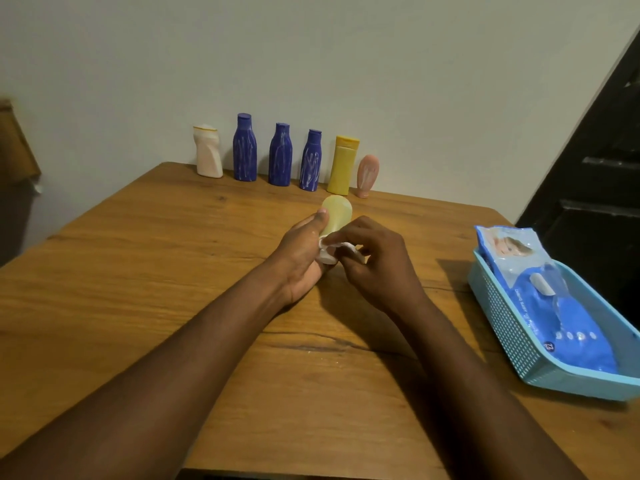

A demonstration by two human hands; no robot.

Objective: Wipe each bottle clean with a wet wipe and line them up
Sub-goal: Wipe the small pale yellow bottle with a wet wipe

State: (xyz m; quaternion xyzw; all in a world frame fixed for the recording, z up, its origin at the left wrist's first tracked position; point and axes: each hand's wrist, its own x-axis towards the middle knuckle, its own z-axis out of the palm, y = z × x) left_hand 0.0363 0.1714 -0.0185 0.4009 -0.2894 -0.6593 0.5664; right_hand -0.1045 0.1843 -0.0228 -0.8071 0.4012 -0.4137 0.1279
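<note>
My left hand (300, 252) grips a small pale yellow bottle (337, 211) with a white cap, held above the middle of the wooden table (138, 271). My right hand (375, 259) pinches a white wet wipe (341, 244) against the bottle's lower part near the cap. Along the wall stands a row of several bottles: a white one (209, 152), three blue ones (245, 150) (280, 157) (311, 162), a yellow one (343, 166) and a small pink one (367, 175).
A light blue plastic basket (512, 337) sits at the table's right edge and holds a blue pack of wet wipes (554, 306). A dark staircase (595, 174) rises at the right. Some brown furniture (15, 147) stands at the far left.
</note>
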